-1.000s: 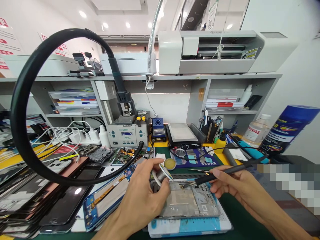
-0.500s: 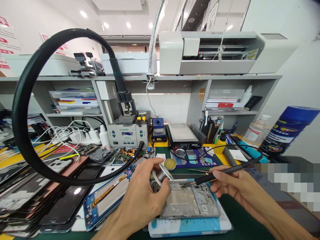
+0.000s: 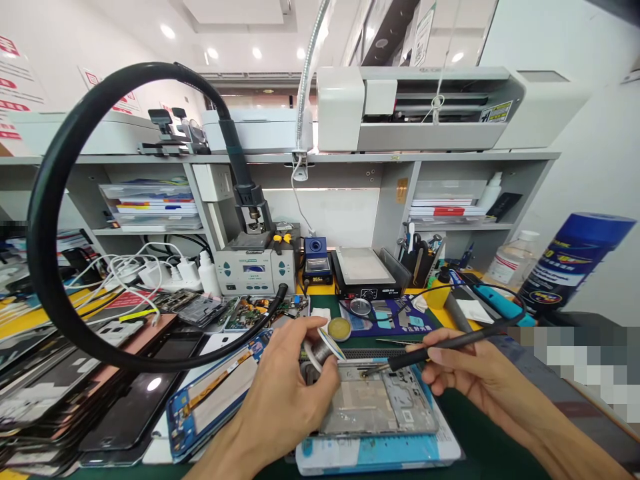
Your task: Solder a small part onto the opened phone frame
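Between the thumb and fingers of my left hand [image 3: 287, 387] is a spool of solder wire [image 3: 323, 348], tilted over the upper left of a phone frame [image 3: 370, 403]. My right hand [image 3: 475, 373] grips a black-handled soldering iron [image 3: 415, 358] like a pen. Its metal tip points left and reaches the upper part of the metal frame; whether it touches the surface I cannot tell. Under the phone frame lies a light blue and white flat case [image 3: 380, 457]. A round tin of yellowish paste [image 3: 339, 329] stands just behind the spool.
A thick black hose [image 3: 43, 220] loops over the left side from the hot-air station [image 3: 255, 270]. Stacked phone parts [image 3: 55, 393] and a blue phone frame [image 3: 220, 387] lie left. A hot plate [image 3: 365, 270] stands behind, with a blue spray can [image 3: 575, 263] at right.
The view has shifted very slightly. Both hands keep their hold on the solder spool and the soldering iron, almost unmoved.
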`<state>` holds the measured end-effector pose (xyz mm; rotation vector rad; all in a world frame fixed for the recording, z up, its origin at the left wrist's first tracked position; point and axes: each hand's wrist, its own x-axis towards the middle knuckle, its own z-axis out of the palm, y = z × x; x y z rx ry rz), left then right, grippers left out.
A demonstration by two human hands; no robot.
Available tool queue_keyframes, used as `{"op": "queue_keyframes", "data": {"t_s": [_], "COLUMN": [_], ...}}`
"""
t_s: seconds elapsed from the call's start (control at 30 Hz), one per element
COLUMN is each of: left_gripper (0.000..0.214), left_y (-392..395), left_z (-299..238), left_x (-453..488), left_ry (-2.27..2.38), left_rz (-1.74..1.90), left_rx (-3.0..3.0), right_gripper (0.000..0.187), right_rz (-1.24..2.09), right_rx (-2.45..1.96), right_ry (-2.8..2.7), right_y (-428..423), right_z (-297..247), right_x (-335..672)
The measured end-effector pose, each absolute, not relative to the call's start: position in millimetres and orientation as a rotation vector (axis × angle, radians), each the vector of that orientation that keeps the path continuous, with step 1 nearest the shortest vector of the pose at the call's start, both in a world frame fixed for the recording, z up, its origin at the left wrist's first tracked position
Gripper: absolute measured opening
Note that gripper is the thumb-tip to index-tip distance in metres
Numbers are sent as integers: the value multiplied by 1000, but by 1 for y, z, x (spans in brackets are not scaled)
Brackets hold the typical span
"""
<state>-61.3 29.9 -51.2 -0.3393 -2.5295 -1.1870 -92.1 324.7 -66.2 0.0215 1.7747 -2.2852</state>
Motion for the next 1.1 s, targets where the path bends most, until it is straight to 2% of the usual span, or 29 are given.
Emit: {"op": "queue_keyframes", "data": {"t_s": [0.77,1.1], "left_gripper": [34,34], "left_y": [30,30], "left_z": [-53,-52], "left_x": [-61,-61], "left_ry": [-2537,-2518], "left_rz": [-1196,-1177], "left_rx": [-340,-356], "right_gripper": [21,34], "right_rz": [-2341,-2293], "right_rx": [-25,8], "right_ry": [1723,1933], "right_y": [322,323], "right_z": [-62,-65], "right_x": [-93,-93]}}
